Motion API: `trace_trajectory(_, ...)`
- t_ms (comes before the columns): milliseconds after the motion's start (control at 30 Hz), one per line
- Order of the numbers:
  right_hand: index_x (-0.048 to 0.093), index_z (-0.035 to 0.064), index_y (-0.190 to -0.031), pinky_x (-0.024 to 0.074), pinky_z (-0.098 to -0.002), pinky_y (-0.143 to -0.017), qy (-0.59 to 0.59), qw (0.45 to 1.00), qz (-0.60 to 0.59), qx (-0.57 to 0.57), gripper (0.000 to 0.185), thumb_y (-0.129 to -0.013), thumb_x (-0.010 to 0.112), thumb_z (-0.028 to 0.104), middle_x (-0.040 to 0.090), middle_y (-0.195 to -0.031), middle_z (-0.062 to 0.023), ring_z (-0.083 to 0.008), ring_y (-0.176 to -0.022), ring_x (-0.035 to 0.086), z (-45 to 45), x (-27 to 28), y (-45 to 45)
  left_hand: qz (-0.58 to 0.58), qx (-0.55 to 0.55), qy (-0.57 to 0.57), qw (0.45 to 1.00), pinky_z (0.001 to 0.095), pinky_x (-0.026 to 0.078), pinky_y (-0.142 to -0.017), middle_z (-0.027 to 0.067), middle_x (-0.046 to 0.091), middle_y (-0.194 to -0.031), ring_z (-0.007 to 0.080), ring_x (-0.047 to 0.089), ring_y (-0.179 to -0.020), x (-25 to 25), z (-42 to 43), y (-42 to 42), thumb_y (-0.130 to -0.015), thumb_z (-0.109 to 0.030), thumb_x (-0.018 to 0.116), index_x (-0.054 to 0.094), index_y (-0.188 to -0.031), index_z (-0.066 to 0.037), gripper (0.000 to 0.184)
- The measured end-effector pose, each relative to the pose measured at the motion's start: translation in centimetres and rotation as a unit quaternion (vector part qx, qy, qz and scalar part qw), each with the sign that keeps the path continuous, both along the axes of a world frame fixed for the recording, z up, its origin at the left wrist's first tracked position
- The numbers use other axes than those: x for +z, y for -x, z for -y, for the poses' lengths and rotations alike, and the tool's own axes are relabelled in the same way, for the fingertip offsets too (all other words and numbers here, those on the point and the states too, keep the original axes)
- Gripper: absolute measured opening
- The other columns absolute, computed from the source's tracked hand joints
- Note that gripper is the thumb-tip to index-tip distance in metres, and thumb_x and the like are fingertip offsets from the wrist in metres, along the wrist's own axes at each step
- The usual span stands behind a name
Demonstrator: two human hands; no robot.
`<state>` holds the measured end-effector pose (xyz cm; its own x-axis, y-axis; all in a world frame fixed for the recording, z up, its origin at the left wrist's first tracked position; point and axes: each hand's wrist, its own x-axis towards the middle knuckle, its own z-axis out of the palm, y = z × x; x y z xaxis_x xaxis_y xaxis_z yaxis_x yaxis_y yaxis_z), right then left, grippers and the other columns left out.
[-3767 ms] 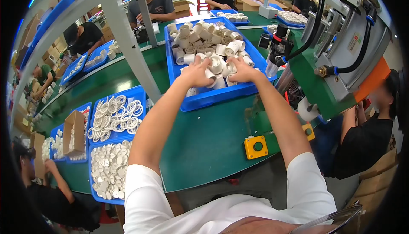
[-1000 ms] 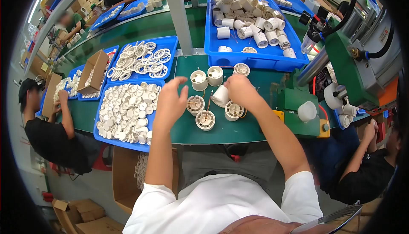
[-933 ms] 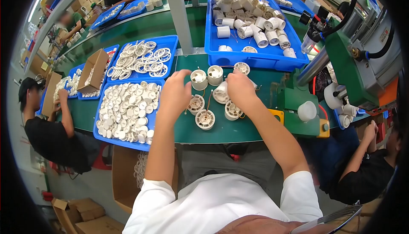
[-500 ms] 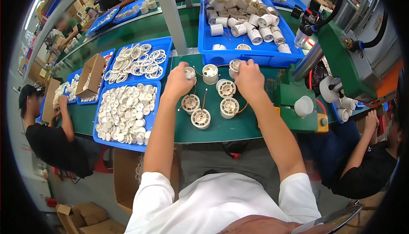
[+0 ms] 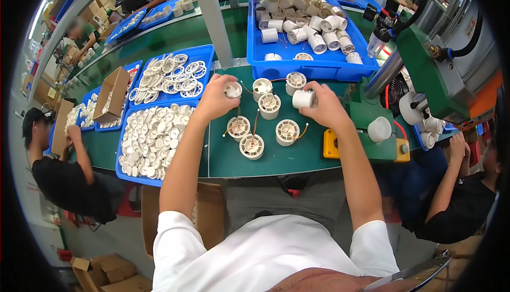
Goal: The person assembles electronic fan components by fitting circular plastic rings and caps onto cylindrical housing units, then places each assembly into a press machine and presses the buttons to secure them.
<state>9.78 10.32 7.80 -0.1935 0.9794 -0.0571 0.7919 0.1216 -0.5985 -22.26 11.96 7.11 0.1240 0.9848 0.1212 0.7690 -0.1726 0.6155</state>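
Observation:
My left hand (image 5: 217, 98) is closed around a white cylindrical part (image 5: 232, 90) whose open end faces up. On the right, my right hand (image 5: 323, 106) grips another white cylinder (image 5: 304, 99), tilted on its side. Between my hands, several white cylinders stand on the green table (image 5: 212, 156). One shows a hollow top (image 5: 262, 86); others show slotted, wheel-like faces, such as the upper one (image 5: 296, 80), the middle one (image 5: 269, 104) and the lower one (image 5: 251, 146). Thin wires stick out from some of them.
A blue bin (image 5: 319, 70) heaped with white cylinders lies ahead. Trays of white rings (image 5: 170, 77) and discs (image 5: 151, 140) stand left. A green press (image 5: 430, 79) and a yellow button box (image 5: 330, 144) are right. Co-workers sit left (image 5: 69, 170) and right (image 5: 457, 201).
Both hands have come down from the big bin to the table. In the last half second my right hand let go of the upper slotted part and took hold of a tilted cylinder farther right.

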Motion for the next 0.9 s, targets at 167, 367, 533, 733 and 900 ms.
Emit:
trace_trajectory(167,0.059,0.0178,-0.136,0.0441,-0.0473,-0.107,-0.041,0.998,0.054,-0.010,0.065,-0.076,0.084,0.023,0.063,-0.115,-0.0128,-0.0343,-0.115,0.062,0.8,1.0,0.1,-0.113,-0.027,-0.010,0.993,0.0406,0.056,-0.094,0.0189,0.067,-0.114,0.0365,0.067,-0.108,2.1,1.3,0.3,-0.065,-0.014,0.083,0.067,-0.126,-0.006,0.063)
trace_trajectory(367,0.065,0.0174,-0.132,0.0411,-0.0466,-0.105,-0.125,0.980,0.149,0.036,0.060,-0.076,0.085,0.029,0.065,-0.118,-0.0131,-0.0330,-0.116,0.062,0.8,2.2,1.9,-0.135,-0.037,0.057,0.989,0.0435,0.054,-0.094,0.0181,0.072,-0.115,0.0359,0.067,-0.109,1.5,0.3,-0.5,-0.068,-0.037,0.090,0.068,-0.123,-0.006,0.067)
trace_trajectory(533,0.068,0.0101,-0.124,0.0493,-0.0477,-0.096,-0.144,0.982,0.088,0.082,0.052,-0.081,0.081,0.037,0.070,-0.114,-0.0144,-0.0338,-0.115,0.063,-3.0,2.1,8.0,-0.080,-0.008,-0.071,0.994,0.0443,0.053,-0.094,0.0178,0.072,-0.114,0.0367,0.067,-0.108,2.6,1.8,-1.5,-0.085,-0.030,0.080,0.070,-0.118,-0.002,0.044)
trace_trajectory(733,0.073,0.0060,-0.114,0.0491,-0.0476,-0.095,-0.076,0.960,0.242,0.117,0.050,-0.079,0.081,0.040,0.073,-0.110,-0.0170,-0.0348,-0.111,0.064,-5.7,1.3,12.8,-0.068,0.095,-0.137,0.984,0.0426,0.053,-0.093,0.0188,0.072,-0.112,0.0380,0.067,-0.106,4.3,9.5,2.6,-0.091,-0.015,0.074,0.070,-0.112,0.000,0.027)
trace_trajectory(900,0.066,0.0093,-0.134,0.0535,-0.0440,-0.092,-0.178,0.965,-0.071,0.178,0.055,-0.081,0.078,0.017,0.060,-0.117,-0.0176,-0.0361,-0.105,0.064,-4.5,0.3,12.1,-0.068,0.247,-0.145,0.956,0.0452,0.052,-0.092,0.0191,0.072,-0.108,0.0383,0.065,-0.104,1.2,16.6,9.2,-0.087,-0.012,0.077,0.071,-0.110,0.000,0.026)
